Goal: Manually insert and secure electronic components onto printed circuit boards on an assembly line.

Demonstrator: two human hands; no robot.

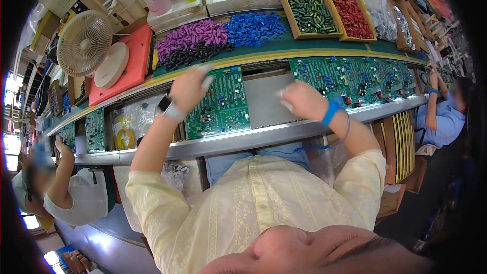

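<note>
Working well at the green circuit board (223,104) probably called for a light touch, with fingertips kept off the parts already standing on it and any pressure put near its bare edges. The blue cord (348,128) from the right wrist was best kept clear of the components. The board lay flat on the line, just behind the metal rail (223,145), in front of the worktop (274,45) with its black parts (187,59). The left hand (188,89) arched over the board's far left corner, fingers bunched and pointing inward; the right hand (306,101) hung palm-down over the grey plate (266,99), fingers curled narrow. Whether either pinched something small, I could not tell at this scale.
</note>
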